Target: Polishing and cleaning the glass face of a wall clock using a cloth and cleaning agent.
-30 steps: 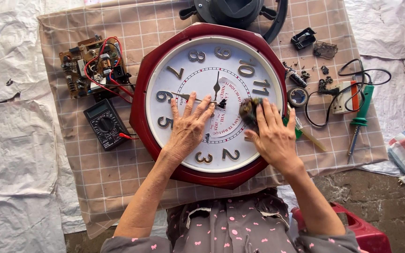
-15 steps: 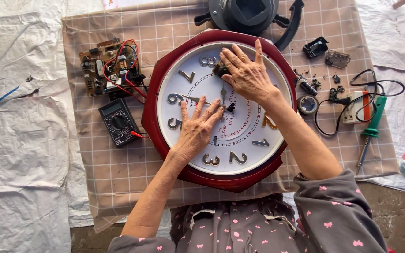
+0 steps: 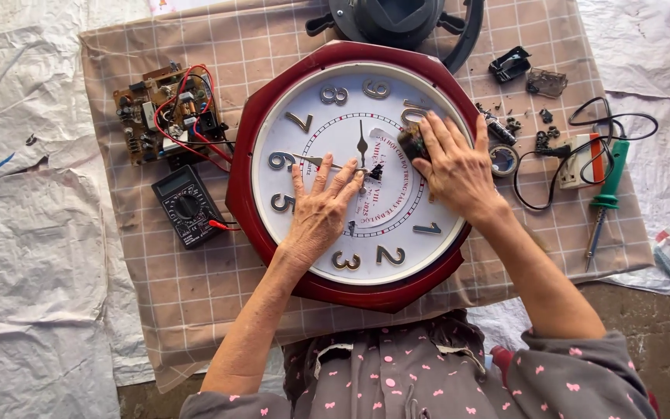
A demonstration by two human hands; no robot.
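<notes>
Head camera looks straight down on a large wall clock with a dark red octagonal frame and a white round face (image 3: 354,174), lying flat on a beige checked cloth (image 3: 195,287) spread over white plastic sheeting (image 3: 32,233). From where I stand, the left hand (image 3: 321,209) rests palm down on the glass, fingers spread wide and flat, its fingertips just short of the centre where the clock's dark hands meet. It holds nothing. The right hand (image 3: 455,167) lies on the upper right part of the face, fingers curled over a small dark wad of cloth or sponge (image 3: 412,142) and pressing it onto the glass near the numerals at the rim; I cannot tell exactly what the wad is made of.

Left of the clock, on the cloth, sits a brown circuit board with red and black wires (image 3: 168,116), and just below it a black handheld multimeter (image 3: 188,206), its red lead reaching the clock's frame. A dark grey round plastic housing (image 3: 397,19) touches the clock's top edge. To the right lie small black parts (image 3: 509,64), a looped black cable (image 3: 583,140), and a screwdriver with a green handle (image 3: 606,194). The person's sleeves are grey with a pink pattern.
</notes>
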